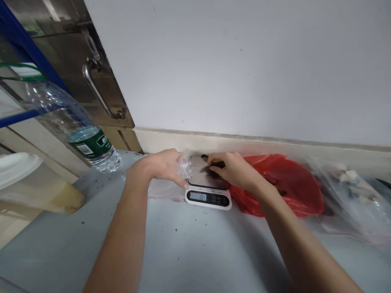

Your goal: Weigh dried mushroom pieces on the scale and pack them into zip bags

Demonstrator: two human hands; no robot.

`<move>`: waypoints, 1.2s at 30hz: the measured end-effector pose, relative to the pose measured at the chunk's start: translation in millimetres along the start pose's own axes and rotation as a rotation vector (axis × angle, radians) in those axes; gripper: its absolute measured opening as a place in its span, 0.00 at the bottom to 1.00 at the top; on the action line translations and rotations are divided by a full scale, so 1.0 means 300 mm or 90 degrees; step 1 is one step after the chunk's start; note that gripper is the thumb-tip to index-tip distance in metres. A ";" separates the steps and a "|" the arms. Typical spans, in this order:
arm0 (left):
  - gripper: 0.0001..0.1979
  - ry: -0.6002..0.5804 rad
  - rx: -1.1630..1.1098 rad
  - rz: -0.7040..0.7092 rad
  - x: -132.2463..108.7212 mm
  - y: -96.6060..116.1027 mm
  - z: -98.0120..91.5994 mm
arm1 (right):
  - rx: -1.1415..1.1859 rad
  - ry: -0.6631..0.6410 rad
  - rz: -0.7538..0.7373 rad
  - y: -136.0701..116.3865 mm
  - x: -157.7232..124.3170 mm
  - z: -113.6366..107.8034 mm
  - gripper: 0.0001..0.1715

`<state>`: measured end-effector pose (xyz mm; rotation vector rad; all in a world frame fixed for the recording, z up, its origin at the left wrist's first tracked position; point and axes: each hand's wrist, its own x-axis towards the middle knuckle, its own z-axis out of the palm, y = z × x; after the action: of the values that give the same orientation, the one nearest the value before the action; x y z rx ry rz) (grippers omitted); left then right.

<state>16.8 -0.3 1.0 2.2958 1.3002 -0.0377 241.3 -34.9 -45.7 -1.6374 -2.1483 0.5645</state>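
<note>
A small white kitchen scale (224, 206) lies on the grey table, its display reading what looks like 10.4. My right hand (229, 167) is over its metal plate, fingers closed on dark brown dried pieces (217, 164). I cannot tell whether these touch the plate. At the scale's left edge, my left hand (163, 165) grips a crumpled clear plastic bag (184, 167), the thumb near the scale's corner. Beneath that hand another clear bag (165, 190) lies flat. Right of the scale, an open red plastic bag (301, 183) holds more dark pieces, partly hidden by my right forearm.
Clear bags with pale chunks (350, 177) sit at the far right. On the left are a large water bottle (88, 142), tilted in view, and a lidded plastic tub (39, 187) with yellowish contents. A white wall (244, 81) rises behind the table (189, 252).
</note>
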 end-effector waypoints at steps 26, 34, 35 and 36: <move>0.33 0.128 -0.309 0.222 -0.034 0.030 -0.024 | 0.227 0.116 -0.230 -0.084 -0.099 -0.146 0.09; 0.13 0.244 -0.298 0.214 -0.031 0.057 -0.030 | 0.239 0.246 -0.174 -0.073 -0.086 -0.142 0.10; 0.12 0.254 -0.292 0.218 -0.032 0.064 -0.031 | 0.223 0.258 -0.169 -0.071 -0.085 -0.143 0.10; 0.11 0.266 -0.287 0.221 -0.033 0.072 -0.032 | 0.213 0.265 -0.164 -0.070 -0.086 -0.146 0.10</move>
<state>26.8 -13.3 20.8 2.1506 0.9396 0.8057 253.5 -61.2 1.0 -1.1565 -1.8043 0.4295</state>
